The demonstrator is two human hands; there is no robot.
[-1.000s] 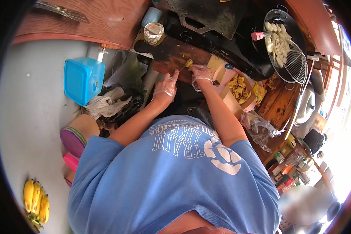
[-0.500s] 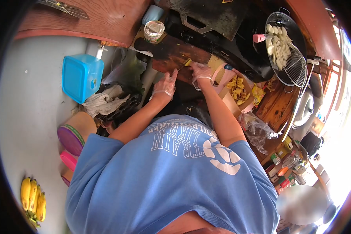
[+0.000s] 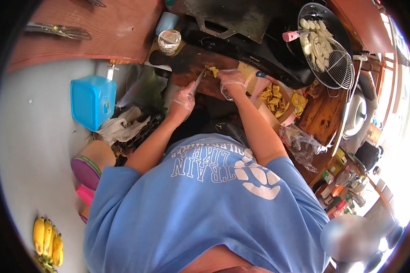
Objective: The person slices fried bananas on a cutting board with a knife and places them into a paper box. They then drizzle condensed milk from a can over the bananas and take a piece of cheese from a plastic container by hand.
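My left hand (image 3: 183, 101), in a clear plastic glove, is closed round a knife (image 3: 199, 80) whose blade points up over the dark wooden cutting board (image 3: 187, 68). Close to the blade's tip is a small yellow piece of food (image 3: 213, 71), pinched at the fingertips of my right hand (image 3: 232, 83). That hand wears a clear glove too. Right of it stands an open cardboard box (image 3: 271, 113) with golden-yellow fried pieces (image 3: 274, 101) inside.
A black stove (image 3: 278, 63) stands behind the board, with a pan (image 3: 341, 27) of pale peeled bananas (image 3: 319, 43) and a wire strainer (image 3: 335, 61). A foil-topped cup (image 3: 169, 42), blue container (image 3: 93, 102) and bunch of bananas (image 3: 48, 241) are at the left.
The knife in my left hand has swung from lying low beside the food to pointing more upward. My right hand has drawn slightly back with the yellow piece, and the whole view has shifted.
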